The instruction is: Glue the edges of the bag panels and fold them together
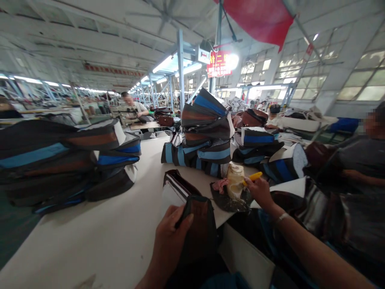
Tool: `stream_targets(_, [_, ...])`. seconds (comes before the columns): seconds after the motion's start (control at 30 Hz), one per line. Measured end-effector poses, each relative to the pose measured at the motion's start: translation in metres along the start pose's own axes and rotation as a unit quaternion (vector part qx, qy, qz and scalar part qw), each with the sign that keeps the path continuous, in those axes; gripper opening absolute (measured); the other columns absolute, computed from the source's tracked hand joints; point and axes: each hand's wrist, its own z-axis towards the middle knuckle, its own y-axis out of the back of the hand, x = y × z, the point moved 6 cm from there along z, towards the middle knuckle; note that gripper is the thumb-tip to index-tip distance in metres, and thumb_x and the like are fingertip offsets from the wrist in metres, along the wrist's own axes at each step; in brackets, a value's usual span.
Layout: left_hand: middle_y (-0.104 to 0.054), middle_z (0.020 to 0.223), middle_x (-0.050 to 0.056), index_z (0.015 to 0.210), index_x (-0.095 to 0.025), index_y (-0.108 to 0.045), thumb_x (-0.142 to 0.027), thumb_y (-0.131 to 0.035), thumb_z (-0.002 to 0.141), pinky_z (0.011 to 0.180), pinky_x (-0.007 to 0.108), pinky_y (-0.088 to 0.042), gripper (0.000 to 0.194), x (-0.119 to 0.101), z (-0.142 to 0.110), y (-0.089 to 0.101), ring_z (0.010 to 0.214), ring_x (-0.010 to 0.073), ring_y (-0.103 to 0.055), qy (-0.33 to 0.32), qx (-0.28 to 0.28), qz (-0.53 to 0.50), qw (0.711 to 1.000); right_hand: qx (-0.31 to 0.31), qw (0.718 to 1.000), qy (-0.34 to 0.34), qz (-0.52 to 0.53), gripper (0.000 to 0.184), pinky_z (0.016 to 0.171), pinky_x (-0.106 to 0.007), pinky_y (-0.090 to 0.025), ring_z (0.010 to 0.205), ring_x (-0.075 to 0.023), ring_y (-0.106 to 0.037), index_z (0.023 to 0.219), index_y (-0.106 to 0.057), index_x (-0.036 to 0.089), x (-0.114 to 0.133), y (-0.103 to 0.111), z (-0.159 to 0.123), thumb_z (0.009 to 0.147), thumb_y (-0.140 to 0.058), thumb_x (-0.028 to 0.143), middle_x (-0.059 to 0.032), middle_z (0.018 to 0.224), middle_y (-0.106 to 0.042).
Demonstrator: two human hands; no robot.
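Holding a dark bag piece with a brown panel (200, 224), the left hand (171, 241) is clamped on its upper edge, thumb over the rim. The piece stands upright at the near edge of the work table (99, 237), long axis roughly vertical, top edge pointing up and away from the person. The right hand (261, 192) is closed round a yellow tool (252, 176), tip pointing left toward a cream-coloured lump in a dark tray (231, 202) just right of the bag piece. The hands are apart. Judging progress: tool is being loaded or wiped at the tray, nothing applied to the held piece yet as far as visible. An open piece (176, 188) lies just behind it. Stacks of similar pieces (207, 136) sit farther back; another pile (69, 160) is well left.
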Motion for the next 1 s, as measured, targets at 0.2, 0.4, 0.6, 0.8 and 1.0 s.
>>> stream_targets(0.2, [-0.060, 0.095, 0.002, 0.113, -0.026, -0.070, -0.039, -0.054, 0.091, 0.084, 0.029, -0.046, 0.029, -0.006, 0.004, -0.010, 0.092, 0.0186, -0.060, -0.008, 0.022, -0.019, 1.000, -0.014, 0.909, 0.128, 0.397, 0.030, 0.053, -0.024, -0.042, 0.057, -0.0143, -0.055, 0.081, -0.061, 0.018, 0.108, 0.098, -0.006, 0.094, -0.054, 0.044, -0.0003, 0.064, -0.058])
stream_targets(0.4, [-0.056, 0.091, 0.002, 0.107, -0.023, -0.070, -0.036, -0.054, 0.091, 0.079, 0.027, -0.044, 0.026, -0.014, 0.002, -0.014, 0.087, 0.0174, -0.058, -0.001, 0.037, -0.059, 0.998, 0.078, 0.860, 0.341, 0.371, 0.018, 0.056, -0.023, -0.039, 0.058, -0.0100, -0.052, 0.075, -0.059, 0.017, 0.202, 0.116, -0.033, 0.090, -0.059, 0.027, 0.0002, 0.070, -0.059])
stream_targets(0.6, [-0.054, 0.088, 0.001, 0.098, -0.021, -0.070, -0.038, -0.054, 0.091, 0.077, 0.027, -0.042, 0.025, -0.009, 0.003, -0.010, 0.085, 0.0177, -0.057, 0.010, 0.045, -0.080, 0.996, 0.074, 0.874, 0.429, 0.218, 0.016, 0.058, -0.025, -0.033, 0.058, -0.0095, -0.046, 0.072, -0.053, 0.017, 0.203, 0.111, -0.031, 0.088, -0.058, 0.021, 0.0023, 0.066, -0.054])
stream_targets(0.8, [-0.053, 0.089, 0.001, 0.101, -0.021, -0.069, -0.038, -0.053, 0.092, 0.077, 0.027, -0.043, 0.025, -0.012, 0.003, -0.013, 0.086, 0.0177, -0.056, 0.003, 0.048, -0.088, 0.995, 0.077, 0.857, 0.426, 0.279, 0.016, 0.063, -0.023, -0.037, 0.065, -0.0106, -0.053, 0.079, -0.055, 0.017, 0.212, 0.119, -0.035, 0.092, -0.056, 0.026, -0.0002, 0.074, -0.059])
stream_targets(1.0, [-0.054, 0.089, 0.001, 0.098, -0.021, -0.068, -0.038, -0.052, 0.093, 0.077, 0.028, -0.043, 0.024, -0.012, 0.001, -0.011, 0.086, 0.0174, -0.057, 0.003, 0.042, -0.076, 0.996, 0.049, 0.881, 0.417, 0.218, 0.018, 0.061, -0.025, -0.034, 0.060, -0.0108, -0.049, 0.070, -0.053, 0.018, 0.198, 0.120, -0.034, 0.088, -0.057, 0.022, 0.0007, 0.067, -0.056])
